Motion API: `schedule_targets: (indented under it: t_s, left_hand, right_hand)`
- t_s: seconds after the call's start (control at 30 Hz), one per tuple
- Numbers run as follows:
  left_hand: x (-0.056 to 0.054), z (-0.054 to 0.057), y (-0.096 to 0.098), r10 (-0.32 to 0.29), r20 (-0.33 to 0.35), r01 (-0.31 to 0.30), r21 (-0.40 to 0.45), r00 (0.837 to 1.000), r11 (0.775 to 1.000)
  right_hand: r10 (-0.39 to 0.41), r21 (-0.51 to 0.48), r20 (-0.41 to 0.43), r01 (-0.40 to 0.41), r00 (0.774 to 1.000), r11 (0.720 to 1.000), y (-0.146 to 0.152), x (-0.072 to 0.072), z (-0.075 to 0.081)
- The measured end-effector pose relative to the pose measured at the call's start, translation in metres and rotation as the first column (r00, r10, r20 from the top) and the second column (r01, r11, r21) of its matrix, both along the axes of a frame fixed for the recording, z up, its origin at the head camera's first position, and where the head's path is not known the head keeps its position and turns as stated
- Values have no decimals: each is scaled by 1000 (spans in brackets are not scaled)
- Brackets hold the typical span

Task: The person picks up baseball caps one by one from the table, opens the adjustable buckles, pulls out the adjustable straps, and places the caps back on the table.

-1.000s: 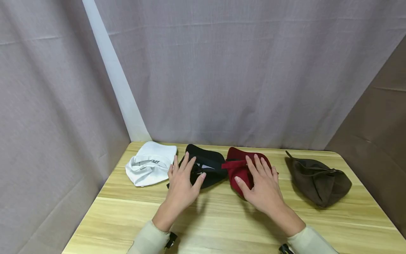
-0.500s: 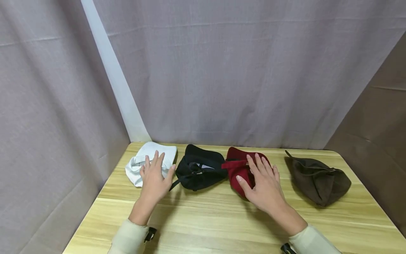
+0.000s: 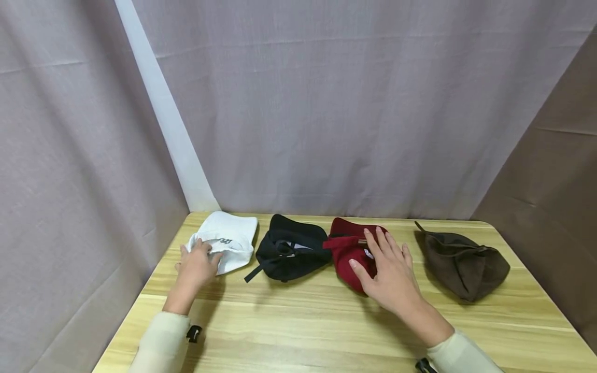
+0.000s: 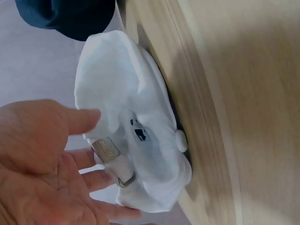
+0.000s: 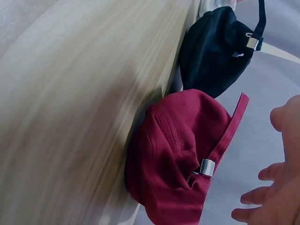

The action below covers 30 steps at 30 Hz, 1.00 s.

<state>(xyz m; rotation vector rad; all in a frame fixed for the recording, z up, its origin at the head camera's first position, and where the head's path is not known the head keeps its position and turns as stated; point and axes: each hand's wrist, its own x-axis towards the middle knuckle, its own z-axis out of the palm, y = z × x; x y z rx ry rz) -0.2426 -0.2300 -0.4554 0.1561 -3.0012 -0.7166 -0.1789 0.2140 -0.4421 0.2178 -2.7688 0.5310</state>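
Note:
A white cap [image 3: 228, 235] lies on its crown at the left, its back opening facing the person. My left hand [image 3: 197, 265] is at its near left side. In the left wrist view the fingers [image 4: 101, 180] reach behind the cap's strap and metal buckle [image 4: 107, 149], while the thumb [image 4: 84, 121] is stretched out over the cap, apart from the fingers. My right hand [image 3: 392, 274] hovers with spread fingers over the right side of a dark red cap [image 3: 347, 259]. In the right wrist view, a gap separates those fingers from the red cap's strap [image 5: 232, 124].
Between the white and red caps lies a black cap [image 3: 294, 254], its loose strap pointing left. A dark brown cap [image 3: 466, 269] lies at the right. All rest in a row on a wooden table [image 3: 298, 326], with a grey curtain [image 3: 303, 114] behind.
My left hand has moved left from over the black cap to the near left side of the white cap, and lower. The right hand stays over the red cap.

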Motion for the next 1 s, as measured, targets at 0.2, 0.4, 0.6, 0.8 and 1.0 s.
schedule_targets:
  t_s: [0.2,0.4,0.6,0.8,1.0]
  left_hand:
    - [-4,0,-5,18,-53,-19,-21,998,1000]
    - [-2,4,-8,48,-129,-51,-20,991,998]
    - [-2,7,-8,169,-305,-142,109,937,984]
    - [-6,14,1,276,-505,-149,276,818,949]
    - [-7,29,20,324,-618,-60,408,716,911]
  right_hand:
    - [-7,-34,-11,7,1000,999,2,2,0]
    - [-5,-51,-19,4,1000,999,3,2,-1]
    - [-2,-53,-10,1,1000,999,4,2,-3]
    - [-5,-48,-18,4,1000,999,9,3,0]
    - [7,-38,-14,-8,1000,999,13,4,4]
